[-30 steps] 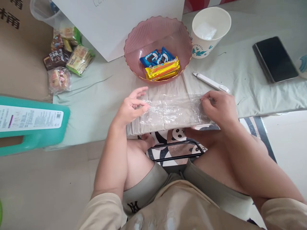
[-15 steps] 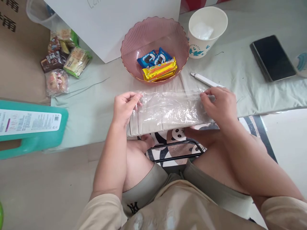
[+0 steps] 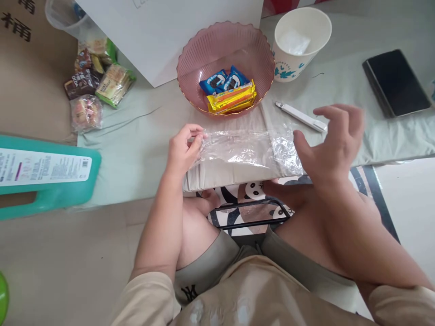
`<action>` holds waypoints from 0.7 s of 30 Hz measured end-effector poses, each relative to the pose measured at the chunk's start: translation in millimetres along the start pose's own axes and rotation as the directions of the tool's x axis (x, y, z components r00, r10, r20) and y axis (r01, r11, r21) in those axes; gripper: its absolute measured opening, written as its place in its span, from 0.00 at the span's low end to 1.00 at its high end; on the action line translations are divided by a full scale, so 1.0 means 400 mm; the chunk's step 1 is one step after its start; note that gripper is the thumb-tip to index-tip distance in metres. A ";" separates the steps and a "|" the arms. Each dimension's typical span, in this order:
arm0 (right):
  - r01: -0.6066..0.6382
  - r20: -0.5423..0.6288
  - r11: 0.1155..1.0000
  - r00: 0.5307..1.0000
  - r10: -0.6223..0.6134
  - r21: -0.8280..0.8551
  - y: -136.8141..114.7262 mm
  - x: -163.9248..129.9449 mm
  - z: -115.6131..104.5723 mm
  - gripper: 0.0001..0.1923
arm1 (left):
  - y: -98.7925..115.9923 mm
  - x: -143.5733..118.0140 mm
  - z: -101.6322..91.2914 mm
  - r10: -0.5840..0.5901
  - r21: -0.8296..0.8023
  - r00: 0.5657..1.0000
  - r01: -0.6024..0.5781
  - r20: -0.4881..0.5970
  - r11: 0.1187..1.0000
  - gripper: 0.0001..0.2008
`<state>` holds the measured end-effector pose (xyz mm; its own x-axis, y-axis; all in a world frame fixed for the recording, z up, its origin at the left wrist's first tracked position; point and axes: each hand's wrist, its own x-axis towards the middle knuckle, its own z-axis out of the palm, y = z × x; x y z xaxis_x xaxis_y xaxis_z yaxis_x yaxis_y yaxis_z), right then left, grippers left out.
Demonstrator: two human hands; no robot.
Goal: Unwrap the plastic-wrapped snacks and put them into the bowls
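A clear plastic bag point(image 3: 244, 151) lies stretched along the front edge of the cloth-covered table. My left hand point(image 3: 186, 147) pinches its left end between thumb and fingers. Off the bag's right end, my right hand point(image 3: 335, 145) is raised with thumb and fingers spread, holding nothing, slightly blurred. A white utility knife point(image 3: 301, 116) lies just beyond the right hand. Behind the bag stands a pink scalloped glass bowl point(image 3: 193, 54), with blue snack packets point(image 3: 234, 79) and yellow-wrapped bars point(image 3: 234, 98) in it.
A paper cup point(image 3: 288, 68) holding crumpled clear plastic stands right of the bowl. Farther right lies a black phone point(image 3: 396, 83). On the left are wrapped snacks point(image 3: 113, 83), a clear tub point(image 3: 63, 20) and a teal jug point(image 3: 93, 176). A white box point(image 3: 156, 50) stands behind.
My right hand has let go of the bag's right end, opened, and moved up and to the right. My left hand keeps its hold. The view has shifted slightly.
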<state>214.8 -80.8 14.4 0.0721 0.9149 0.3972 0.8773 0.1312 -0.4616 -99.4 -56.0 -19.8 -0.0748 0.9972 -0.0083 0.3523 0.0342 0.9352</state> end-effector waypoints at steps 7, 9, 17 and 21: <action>0.577 0.127 0.787 0.783 -0.609 0.221 -0.105 -0.121 0.061 0.17 | 0.006 -0.007 0.001 0.102 0.060 0.994 -0.100 -0.044 0.993 0.10; 0.552 0.122 0.819 0.812 -0.570 0.154 -0.113 -0.140 0.088 0.13 | 0.009 -0.007 0.001 0.093 0.055 0.994 -0.091 -0.049 0.994 0.11; 0.536 0.207 0.844 0.824 -0.527 0.013 -0.095 -0.135 0.105 0.15 | -0.008 -0.002 -0.007 0.023 0.022 0.997 -0.021 -0.069 1.000 0.15; 0.535 0.276 0.842 0.801 -0.532 0.070 -0.095 -0.136 0.109 0.12 | -0.014 0.007 -0.002 0.047 0.025 0.991 -0.045 -0.123 0.999 0.15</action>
<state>156.6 -118.9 -24.2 -0.5399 0.7680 0.3445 0.7439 0.6269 -0.2317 -102.3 -53.6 -24.8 -0.1725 0.9818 0.0797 0.3783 -0.0087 0.9256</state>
